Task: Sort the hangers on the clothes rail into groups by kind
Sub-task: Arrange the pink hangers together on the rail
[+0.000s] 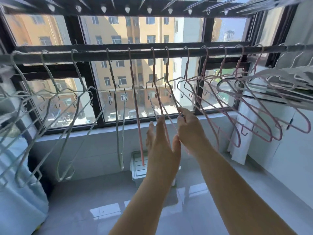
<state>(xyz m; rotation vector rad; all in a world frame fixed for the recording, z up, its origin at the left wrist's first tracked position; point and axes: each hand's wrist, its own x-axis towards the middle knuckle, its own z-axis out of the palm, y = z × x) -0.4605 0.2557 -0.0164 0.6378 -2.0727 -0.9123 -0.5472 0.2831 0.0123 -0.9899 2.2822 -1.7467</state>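
Head view: a dark clothes rail (pixel 118 54) crosses a window (pixel 118 31). Thin pale grey wire hangers (pixel 67 116) hang along its left half and thin pink hangers (pixel 237 107) along its right. The right hand (pixel 189 126) pinches the lower wire of one middle pink hanger (pixel 171 92) with curled fingers. The left hand (pixel 159 141), fingers straight, holds nothing.

Hangers (pixel 116 106) on rail (pixel 135 54)
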